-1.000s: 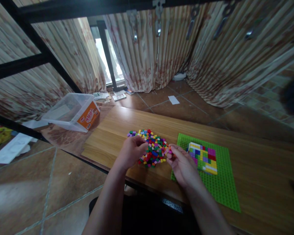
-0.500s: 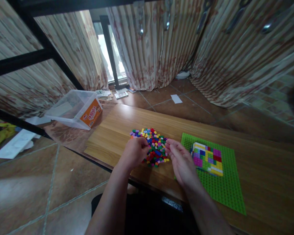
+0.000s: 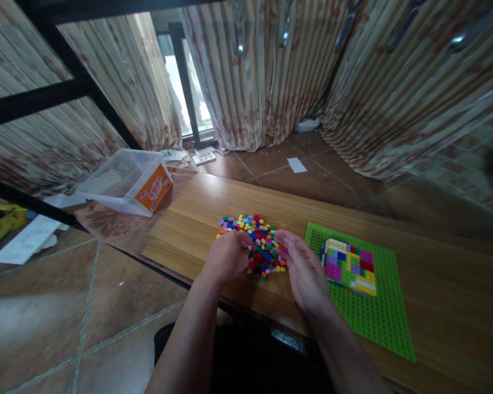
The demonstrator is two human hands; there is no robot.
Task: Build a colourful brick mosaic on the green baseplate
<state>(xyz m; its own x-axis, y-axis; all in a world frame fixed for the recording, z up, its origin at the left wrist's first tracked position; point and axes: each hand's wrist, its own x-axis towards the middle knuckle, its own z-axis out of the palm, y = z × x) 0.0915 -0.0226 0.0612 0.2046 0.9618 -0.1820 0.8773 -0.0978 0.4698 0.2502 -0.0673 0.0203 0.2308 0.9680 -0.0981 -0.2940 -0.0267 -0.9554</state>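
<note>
A pile of small coloured building bricks (image 3: 267, 246) lies on the wooden tabletop in front of me. My left hand (image 3: 229, 253) is over the pile's left edge with its fingers curled in; whatever is between its fingertips is hidden. At the pile's right side, my right hand (image 3: 304, 268) has its fingers bent toward the thumb, and a magenta building brick (image 3: 283, 250) shows at the fingertips. To the right, a layered block of joined bricks (image 3: 349, 266) in mixed colours sits on a green studded baseplate (image 3: 386, 317).
A clear plastic box (image 3: 123, 180) with an orange label stands on a brown cloth at the table's left end. Striped curtains (image 3: 246, 82) hang behind the wooden table (image 3: 189, 224). Papers (image 3: 297, 165) lie on the tiled floor, and a dark metal frame crosses the upper left.
The right hand's fingers have drawn in a little, and a magenta brick now shows at them. My left hand has barely shifted at the pile. The whole view has moved slightly.
</note>
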